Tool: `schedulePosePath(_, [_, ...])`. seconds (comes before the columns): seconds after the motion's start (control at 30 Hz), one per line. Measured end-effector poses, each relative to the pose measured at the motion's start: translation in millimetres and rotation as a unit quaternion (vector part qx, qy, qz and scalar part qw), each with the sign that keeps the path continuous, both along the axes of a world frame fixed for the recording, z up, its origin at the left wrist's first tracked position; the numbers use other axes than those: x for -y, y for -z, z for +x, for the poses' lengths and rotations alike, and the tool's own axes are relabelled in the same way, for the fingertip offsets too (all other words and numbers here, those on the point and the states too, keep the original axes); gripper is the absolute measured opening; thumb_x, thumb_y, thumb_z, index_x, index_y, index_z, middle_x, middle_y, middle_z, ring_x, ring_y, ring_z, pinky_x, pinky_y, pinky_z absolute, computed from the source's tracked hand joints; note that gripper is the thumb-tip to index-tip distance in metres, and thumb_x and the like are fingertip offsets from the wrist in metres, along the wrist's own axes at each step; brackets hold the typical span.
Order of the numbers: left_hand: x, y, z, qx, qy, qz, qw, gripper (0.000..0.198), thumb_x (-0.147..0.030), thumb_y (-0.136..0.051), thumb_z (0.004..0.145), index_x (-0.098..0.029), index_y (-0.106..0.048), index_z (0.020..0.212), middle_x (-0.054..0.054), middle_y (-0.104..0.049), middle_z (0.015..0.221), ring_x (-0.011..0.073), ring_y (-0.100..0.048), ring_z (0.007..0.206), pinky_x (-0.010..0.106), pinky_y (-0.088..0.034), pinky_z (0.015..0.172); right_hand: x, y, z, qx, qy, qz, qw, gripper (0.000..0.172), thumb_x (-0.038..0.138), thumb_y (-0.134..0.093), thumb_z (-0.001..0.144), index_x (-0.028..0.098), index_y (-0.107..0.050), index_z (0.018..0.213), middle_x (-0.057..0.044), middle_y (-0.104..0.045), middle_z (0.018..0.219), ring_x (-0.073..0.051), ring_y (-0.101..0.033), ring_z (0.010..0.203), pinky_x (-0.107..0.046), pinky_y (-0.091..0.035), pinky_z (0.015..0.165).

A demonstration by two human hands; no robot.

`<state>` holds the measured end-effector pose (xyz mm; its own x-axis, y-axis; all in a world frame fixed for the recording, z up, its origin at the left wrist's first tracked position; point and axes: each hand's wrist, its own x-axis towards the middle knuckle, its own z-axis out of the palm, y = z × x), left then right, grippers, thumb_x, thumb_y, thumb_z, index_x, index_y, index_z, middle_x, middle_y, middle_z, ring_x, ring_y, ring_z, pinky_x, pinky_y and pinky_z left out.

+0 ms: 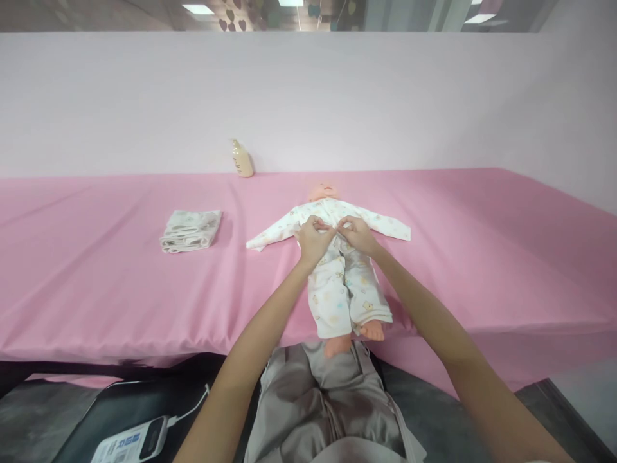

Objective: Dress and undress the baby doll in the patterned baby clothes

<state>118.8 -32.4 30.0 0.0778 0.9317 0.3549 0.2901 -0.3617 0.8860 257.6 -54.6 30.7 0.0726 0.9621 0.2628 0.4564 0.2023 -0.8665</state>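
Note:
A baby doll (324, 191) lies on its back on the pink-covered table, its feet toward me. It wears a white printed long-sleeved top (277, 229) with both sleeves spread out sideways, and matching printed trousers (330, 296). My left hand (314, 239) and my right hand (357, 235) meet over the middle of the doll's belly. Both hands have their fingertips pinched on the front of the top, close together. The small fastening or edge between the fingers is too small to make out. Bare doll feet (338, 346) stick out at the table's near edge.
A folded stack of printed cloth (191, 230) lies left of the doll on the pink sheet (120, 283). Against the white wall stands a cream pump bottle (241, 159). Low at the left, a white device with a cable (132, 442) rests on a dark seat.

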Motion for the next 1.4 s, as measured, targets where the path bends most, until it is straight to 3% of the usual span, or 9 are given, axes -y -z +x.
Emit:
schedulePosePath(0.13, [-6.0, 3.8, 1.0, 0.060, 0.012, -0.028, 0.998, 0.020, -0.020, -0.061, 0.062, -0.021, -0.042, 0.070, -0.006, -0.060, 0.061, 0.0125, -0.058, 0.062, 0.025, -0.041, 0.063, 2.8, -4.7, -2.8, -0.050, -0.003, -0.019, 0.999, 0.012, 0.032, -0.053, 0.073, 0.020, -0.051, 0.075, 0.009, -0.038, 0.042, -0.008, -0.031, 0.037, -0.020, -0.023, 0.039])
schedulePosePath(0.5, [-9.5, 6.6, 0.9, 0.096, 0.043, -0.067, 0.992, 0.022, -0.018, -0.059, 0.060, -0.021, -0.039, 0.069, -0.007, -0.053, 0.058, 0.0082, -0.049, 0.051, 0.021, -0.039, 0.053, 4.9, -11.1, -6.4, -0.107, 0.009, -0.059, 0.993, 0.011, 0.028, -0.055, 0.071, 0.017, -0.054, 0.072, 0.008, -0.038, 0.037, -0.008, -0.032, 0.036, -0.021, -0.026, 0.040])
schedulePosePath(0.67, [-8.3, 7.5, -3.3, 0.088, 0.052, -0.031, 0.994, 0.021, -0.018, -0.059, 0.061, -0.020, -0.038, 0.066, -0.006, -0.056, 0.061, 0.0090, -0.052, 0.057, 0.022, -0.043, 0.059, 7.8, -9.8, -8.2, 0.029, 0.065, 0.017, 0.997, 0.015, 0.033, -0.056, 0.074, 0.019, -0.056, 0.077, 0.007, -0.044, 0.041, -0.009, -0.037, 0.038, -0.022, -0.028, 0.045])
schedulePosePath(0.9, [-7.6, 8.8, -3.2, 0.087, 0.041, -0.009, 0.995, 0.022, -0.018, -0.058, 0.062, -0.020, -0.036, 0.063, -0.006, -0.057, 0.060, 0.0094, -0.053, 0.059, 0.023, -0.043, 0.063, 11.0, -2.1, -16.3, 0.215, 0.145, 0.098, 0.961, 0.019, 0.034, -0.051, 0.081, 0.018, -0.062, 0.079, 0.006, -0.041, 0.043, -0.011, -0.037, 0.044, -0.023, -0.028, 0.054])
schedulePosePath(1.0, [-7.4, 8.6, -3.3, 0.086, 0.041, 0.000, 0.995, 0.022, -0.018, -0.058, 0.062, -0.020, -0.036, 0.063, -0.006, -0.056, 0.060, 0.0096, -0.053, 0.060, 0.023, -0.043, 0.063, 11.9, 1.1, -19.3, 0.247, 0.166, 0.108, 0.948, 0.022, 0.032, -0.047, 0.083, 0.018, -0.063, 0.084, 0.005, -0.042, 0.044, -0.013, -0.038, 0.046, -0.024, -0.027, 0.054])
schedulePosePath(1.1, [-8.0, 8.4, -3.6, 0.085, 0.036, -0.005, 0.996, 0.022, -0.019, -0.058, 0.061, -0.020, -0.036, 0.062, -0.006, -0.057, 0.060, 0.0094, -0.053, 0.060, 0.023, -0.042, 0.062, 11.0, 0.8, -18.5, 0.167, 0.154, 0.077, 0.971, 0.020, 0.032, -0.048, 0.081, 0.019, -0.063, 0.082, 0.005, -0.042, 0.042, -0.013, -0.038, 0.044, -0.024, -0.028, 0.053])
schedulePosePath(1.23, [-9.6, 8.6, -3.5, 0.110, 0.054, -0.025, 0.992, 0.024, -0.018, -0.059, 0.059, -0.019, -0.035, 0.061, -0.006, -0.057, 0.060, 0.0083, -0.050, 0.057, 0.021, -0.040, 0.059, 8.2, -3.7, -16.0, -0.013, 0.105, 0.012, 0.994, 0.018, 0.034, -0.055, 0.073, 0.018, -0.062, 0.076, 0.006, -0.040, 0.040, -0.010, -0.033, 0.039, -0.023, -0.025, 0.045])
schedulePosePath(1.4, [-11.3, 9.6, -3.9, 0.155, 0.084, -0.038, 0.984, 0.027, -0.017, -0.060, 0.057, -0.019, -0.033, 0.060, -0.007, -0.052, 0.056, 0.0064, -0.045, 0.052, 0.019, -0.035, 0.054, 5.6, -11.0, -10.5, -0.193, 0.078, -0.056, 0.976, 0.012, 0.027, -0.059, 0.065, 0.015, -0.059, 0.065, 0.007, -0.037, 0.039, -0.006, -0.031, 0.038, -0.021, -0.023, 0.041])
